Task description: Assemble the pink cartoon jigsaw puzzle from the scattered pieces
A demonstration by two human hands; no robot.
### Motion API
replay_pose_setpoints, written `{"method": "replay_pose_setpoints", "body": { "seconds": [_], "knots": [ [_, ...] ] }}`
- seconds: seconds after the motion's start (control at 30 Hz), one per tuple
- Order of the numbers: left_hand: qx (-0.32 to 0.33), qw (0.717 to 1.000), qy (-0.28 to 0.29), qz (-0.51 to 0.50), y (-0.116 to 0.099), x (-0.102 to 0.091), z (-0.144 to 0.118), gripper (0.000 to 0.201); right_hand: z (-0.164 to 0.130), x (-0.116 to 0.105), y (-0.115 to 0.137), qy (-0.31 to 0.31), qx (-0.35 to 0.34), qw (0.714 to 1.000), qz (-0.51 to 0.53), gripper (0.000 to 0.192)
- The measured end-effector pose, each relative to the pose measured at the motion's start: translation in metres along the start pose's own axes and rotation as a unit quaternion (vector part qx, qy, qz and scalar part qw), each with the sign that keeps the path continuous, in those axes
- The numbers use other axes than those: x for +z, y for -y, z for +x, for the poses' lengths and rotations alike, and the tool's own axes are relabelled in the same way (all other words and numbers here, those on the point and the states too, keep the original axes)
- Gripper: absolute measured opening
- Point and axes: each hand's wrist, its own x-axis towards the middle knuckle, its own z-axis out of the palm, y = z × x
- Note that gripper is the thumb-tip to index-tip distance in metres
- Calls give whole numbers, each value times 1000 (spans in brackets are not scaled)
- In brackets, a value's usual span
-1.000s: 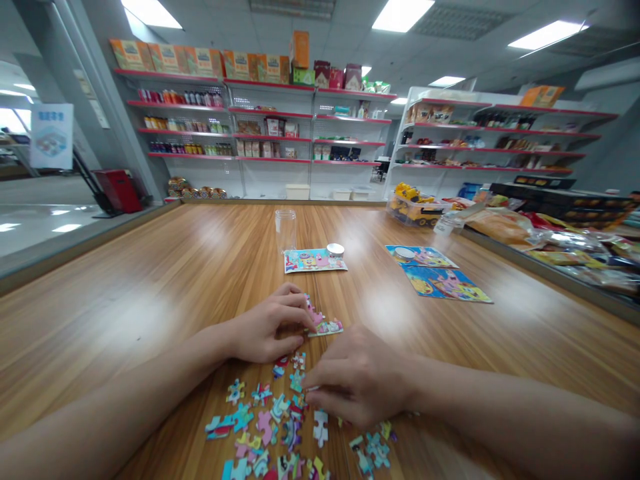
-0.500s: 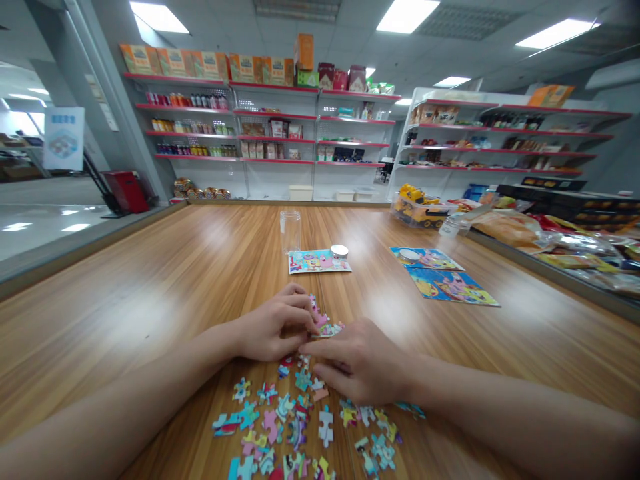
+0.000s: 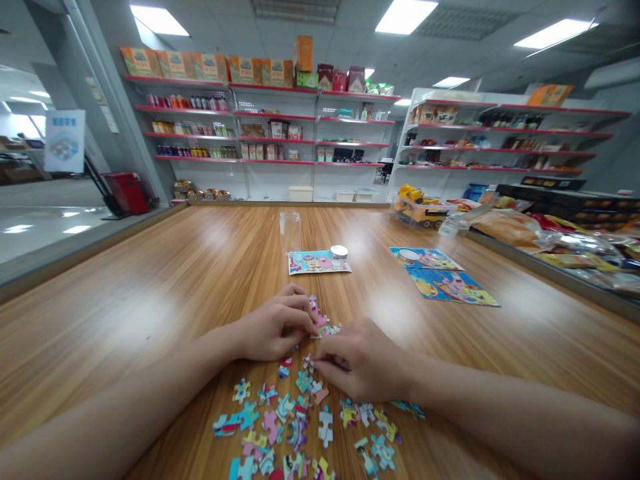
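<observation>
Bent and close together, the fingers of my left hand press on the left side of a small cluster of joined jigsaw pieces; part of the cluster is hidden behind my hands. Just right of it, my right hand has thumb and index fingertip brought together at a small jigsaw piece. Loose jigsaw pieces in blue, pink and yellow lie scattered on the table in front of me, several of them overlapping. A red and blue piece lies below my left hand.
Beyond my hands are a picture card, a clear jar and a white lid. To the right lie two blue picture sheets, one bearing another lid. A plastic bin with a toy truck and packaged food stand farther right.
My right hand has drawn slightly right, away from my left fingers, and its fingertips now close at a small piece. My left hand has stayed at the joined pieces.
</observation>
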Motion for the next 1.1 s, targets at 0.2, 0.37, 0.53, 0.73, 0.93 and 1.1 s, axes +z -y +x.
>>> {"method": "replay_pose_setpoints", "body": {
  "seconds": [0.2,0.37,0.53,0.73,0.93,1.1],
  "knots": [
    [-8,1000,3,-9,-2,-1,0,23,-1,0,0,-8,10,1000,-8,17],
    [-17,1000,3,-15,-3,-1,-1,24,-1,0,0,-4,18,1000,-9,13],
    [-43,998,-16,-44,0,-5,-1,16,-1,-1,0,1,18,1000,-4,9],
    [-72,997,-36,-13,2,-4,1,15,-1,-2,0,11,5,1000,-6,15],
    [-85,995,-45,5,2,-1,-1,14,0,-4,2,16,13,1000,-12,13],
    [-125,986,-88,66,9,2,-2,18,-1,-4,0,25,-3,1000,-16,14]
  ]
}}
